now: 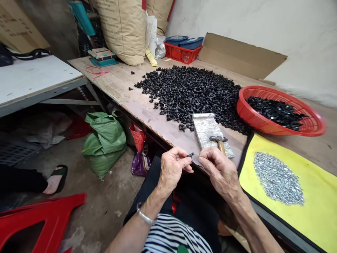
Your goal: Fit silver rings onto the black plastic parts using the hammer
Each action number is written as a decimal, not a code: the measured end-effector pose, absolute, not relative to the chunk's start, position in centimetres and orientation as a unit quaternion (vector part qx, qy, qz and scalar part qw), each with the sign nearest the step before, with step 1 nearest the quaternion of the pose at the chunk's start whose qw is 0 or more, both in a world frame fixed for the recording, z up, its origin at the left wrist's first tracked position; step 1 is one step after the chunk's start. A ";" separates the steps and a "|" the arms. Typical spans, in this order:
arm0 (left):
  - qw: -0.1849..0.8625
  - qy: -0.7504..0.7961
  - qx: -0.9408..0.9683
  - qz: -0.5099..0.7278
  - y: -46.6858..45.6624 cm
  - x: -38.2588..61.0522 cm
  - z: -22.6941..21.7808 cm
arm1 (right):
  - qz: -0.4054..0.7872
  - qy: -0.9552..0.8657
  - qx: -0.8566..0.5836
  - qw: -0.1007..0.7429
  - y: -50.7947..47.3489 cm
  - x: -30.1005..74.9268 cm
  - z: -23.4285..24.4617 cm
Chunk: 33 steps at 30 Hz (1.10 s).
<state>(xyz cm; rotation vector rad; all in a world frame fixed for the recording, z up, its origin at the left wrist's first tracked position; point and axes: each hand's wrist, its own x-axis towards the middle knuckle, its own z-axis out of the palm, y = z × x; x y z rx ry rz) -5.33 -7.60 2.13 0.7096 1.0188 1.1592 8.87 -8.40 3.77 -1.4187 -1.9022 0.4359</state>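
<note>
My left hand [173, 168] pinches a small black plastic part [190, 155] between thumb and fingertips, just off the table's near edge. My right hand [220, 171] is close beside it, fingers curled and pinched toward the same part; what it holds is too small to name. A hammer [219, 141] lies on a grey block [207, 130] right behind my hands. A large heap of black parts [192, 93] covers the wooden table [118, 82].
A red basket [310, 123] with more black parts sits at right. Small silver pieces [277, 177] lie piled on a yellow mat [316, 196]. Green bags [105, 140], a red stool [39, 221] and another person's sandalled foot [54, 181] are on the floor at left.
</note>
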 end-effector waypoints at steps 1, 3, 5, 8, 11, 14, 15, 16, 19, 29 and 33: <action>0.659 0.451 0.324 0.507 -7.8 -5.1 2.3 | 0.199 -0.717 -0.542 0.391 -8.6 8.8 3.9; 0.656 0.451 0.345 0.497 -8.1 -4.8 2.6 | 0.238 -0.686 -0.538 0.428 -8.9 8.9 3.7; 0.655 0.451 0.357 0.490 -8.3 -4.6 2.7 | 0.268 -0.664 -0.541 0.441 -9.1 9.1 3.3; 0.656 0.451 0.360 0.486 -8.4 -4.3 2.6 | 0.294 -0.636 -0.543 0.463 -9.3 9.5 2.9; 0.658 0.453 0.353 0.487 -8.5 -4.2 2.5 | 0.290 -0.629 -0.537 0.481 -9.5 9.7 2.9; 0.659 0.452 0.359 0.483 -8.5 -4.1 2.5 | 0.289 -0.646 -0.525 0.472 -9.6 9.6 3.0; 0.658 0.452 0.363 0.480 -8.5 -4.1 2.5 | 0.288 -0.651 -0.524 0.468 -9.5 9.6 3.1; 0.658 0.453 0.367 0.478 -8.6 -4.2 2.5 | 0.286 -0.654 -0.524 0.465 -9.5 9.6 3.0; 0.653 0.456 0.377 0.473 -8.5 -4.3 2.6 | 0.275 -0.669 -0.520 0.455 -9.4 9.7 2.8; 0.635 0.470 0.413 0.453 -8.6 -4.5 2.6 | 0.316 -0.660 -0.529 0.429 -8.9 10.0 2.6; 0.631 0.467 0.427 0.448 -8.6 -4.5 2.4 | 0.451 -0.556 -0.541 0.441 -8.6 10.3 2.6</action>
